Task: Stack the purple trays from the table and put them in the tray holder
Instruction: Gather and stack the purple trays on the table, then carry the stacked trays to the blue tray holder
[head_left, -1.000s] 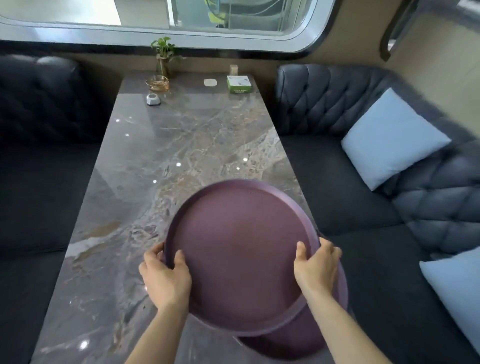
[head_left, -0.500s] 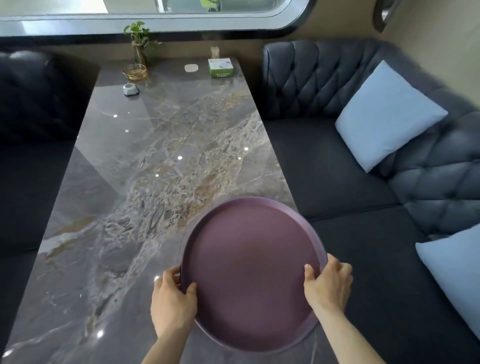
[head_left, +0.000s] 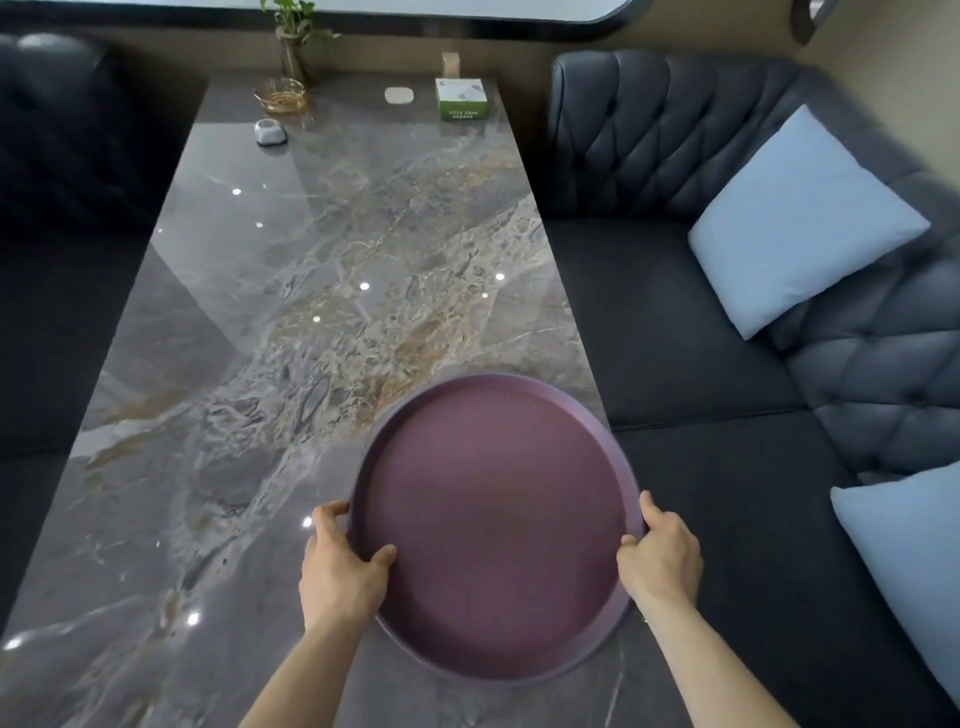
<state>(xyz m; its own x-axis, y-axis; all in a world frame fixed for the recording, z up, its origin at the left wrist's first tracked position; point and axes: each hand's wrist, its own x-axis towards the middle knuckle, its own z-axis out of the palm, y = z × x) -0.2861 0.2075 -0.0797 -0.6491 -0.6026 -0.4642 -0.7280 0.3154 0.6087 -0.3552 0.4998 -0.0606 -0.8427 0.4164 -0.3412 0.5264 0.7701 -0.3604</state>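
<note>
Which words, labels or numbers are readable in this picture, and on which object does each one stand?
None can be read.
Green and white box at the table's far end: print on its front, too small and blurred.
Purple tray: a faint mark near its far rim, illegible.

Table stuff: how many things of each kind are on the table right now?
Purple tray: 1 showing, held by the left hand and the right hand; any trays under it are hidden
Plant in a vase: 1
Glass bowl: 1
Green and white box: 1
Small white things: 2
Small tan thing behind the box: 1
Total: 7
</note>
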